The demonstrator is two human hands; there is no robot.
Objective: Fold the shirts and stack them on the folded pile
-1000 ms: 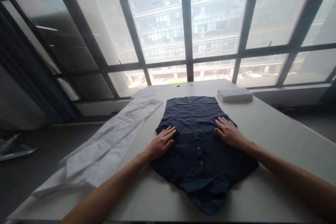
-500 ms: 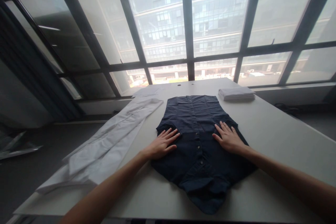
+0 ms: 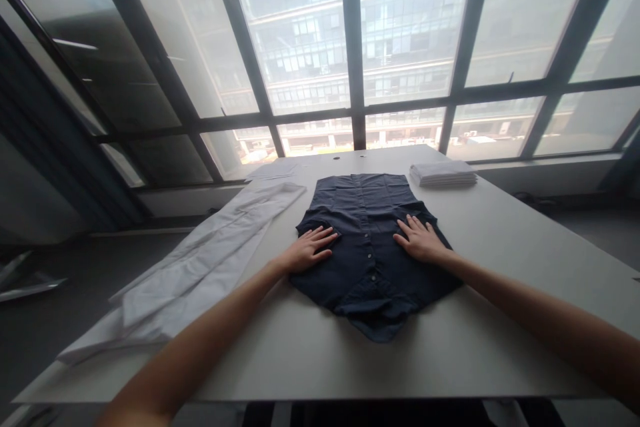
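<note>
A dark navy button-up shirt [image 3: 370, 240] lies flat on the white table [image 3: 500, 280], collar toward me, sleeves folded in. My left hand [image 3: 307, 248] rests palm down on the shirt's left side, fingers spread. On the right side of the button row my right hand [image 3: 419, 240] presses flat, fingers apart. Neither hand grips the cloth.
A long white garment [image 3: 200, 267] lies along the table's left edge, partly hanging over it. A stack of folded white cloth [image 3: 443, 173] sits at the far right near the large window. A sheet of paper [image 3: 273, 171] lies at the far left.
Both hands have slid slightly inward on the shirt. The camera has drawn back, so the shirt and table look farther away.
</note>
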